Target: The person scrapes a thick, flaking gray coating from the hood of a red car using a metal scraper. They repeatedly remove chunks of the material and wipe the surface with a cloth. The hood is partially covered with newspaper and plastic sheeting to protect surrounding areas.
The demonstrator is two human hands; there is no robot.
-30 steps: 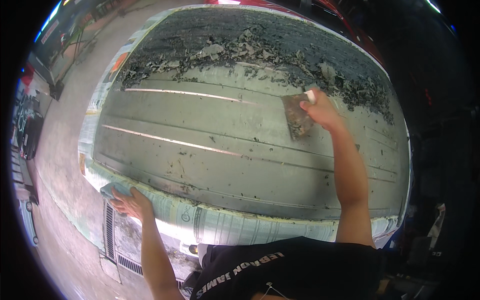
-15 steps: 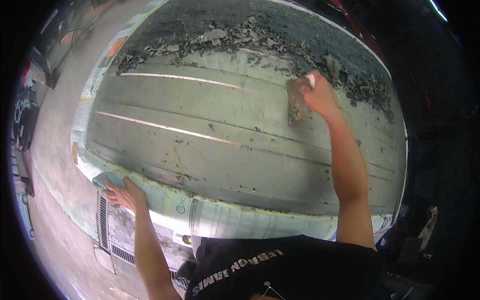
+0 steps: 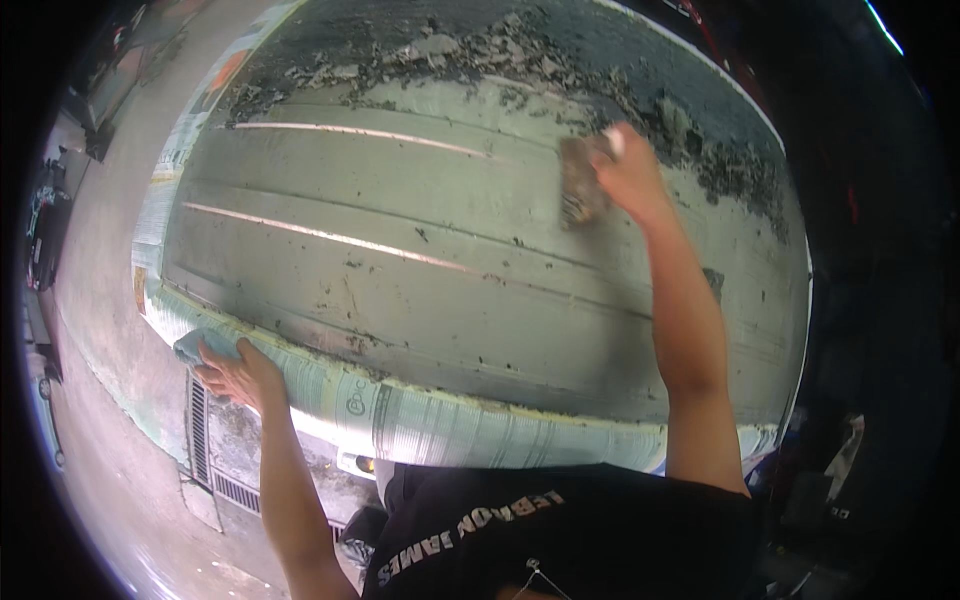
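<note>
My right hand [image 3: 632, 180] is closed round the handle of a wide flat scraper [image 3: 578, 182]. Its brownish, smeared blade is on or just over the pale grey-green ribbed metal panel [image 3: 400, 300], which looks like a vehicle roof; motion blur hides exact contact. Just beyond the scraper lies a ridge of dark peeled flakes [image 3: 490, 50]. At the near left edge my left hand [image 3: 240, 376] rests on the plastic-and-paper masking [image 3: 320, 395], fingers spread around a bunched blue-grey cloth [image 3: 196, 347] that they grip.
Dark coating [image 3: 350, 25] covers the panel's far part. Small crumbs are scattered over the scraped area. Pale masking runs along the left and near edges. Below at left are a concrete floor [image 3: 110, 330], a drain grate [image 3: 198, 430] and a parked car [image 3: 45, 230].
The whole view has shifted slightly, so the panel sits higher and further left. Against the panel, the scraper has barely shifted. My left hand stays at the masked edge with the cloth.
</note>
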